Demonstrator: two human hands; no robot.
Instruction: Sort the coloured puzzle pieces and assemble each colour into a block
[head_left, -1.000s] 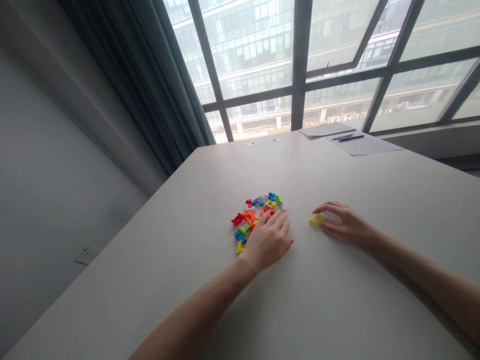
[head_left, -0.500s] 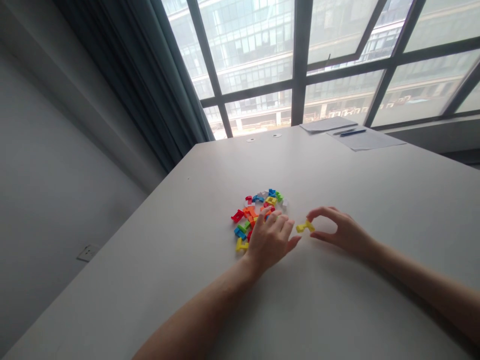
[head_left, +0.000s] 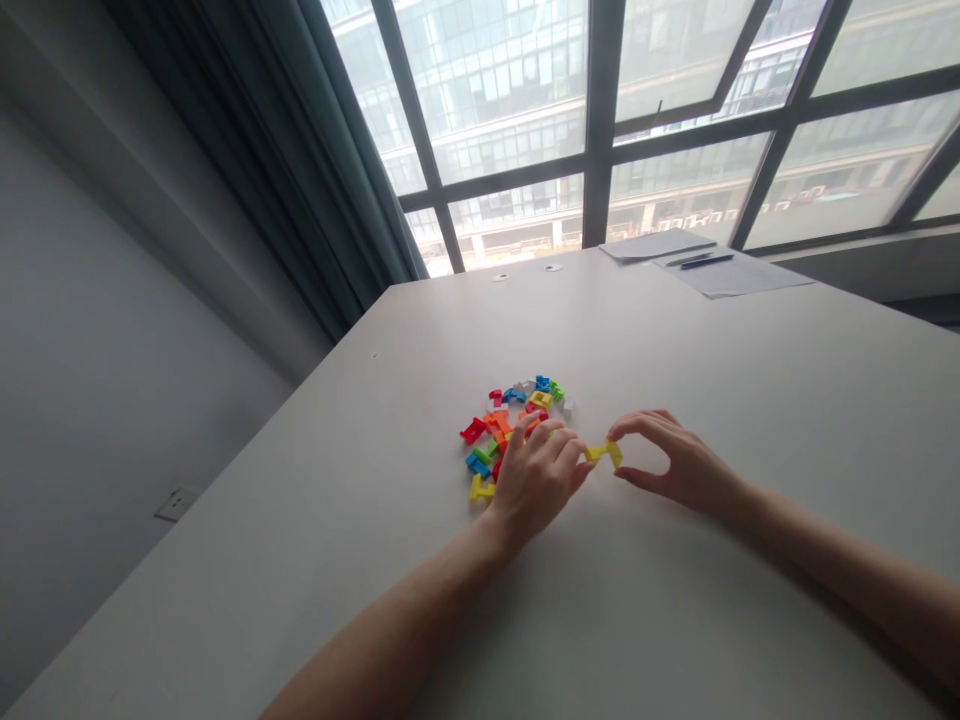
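A small yellow plastic building piece [head_left: 604,454] is held just above or at the table between my two hands; I cannot tell if it touches the surface. Thumb and forefinger of my right hand [head_left: 675,457] pinch its right end. At its left end, the thumb and forefinger of my left hand [head_left: 538,472] close on it. My left hand's other fingers reach over a pile of loose plastic pieces and hide part of it. In that pile are a red piece [head_left: 473,431], an orange piece [head_left: 496,421], a blue piece [head_left: 478,463] and another yellow piece [head_left: 480,489].
The pieces lie on a broad white table [head_left: 315,560]. At its far right side are sheets of paper [head_left: 757,281] with a dark pen [head_left: 707,261] on top. A dark curtain [head_left: 300,150] hangs at the left, and large windows stand behind the table.
My right hand has moved slightly left with the yellow piece. My left thumb and forefinger, apart from it before, have closed on its left end.
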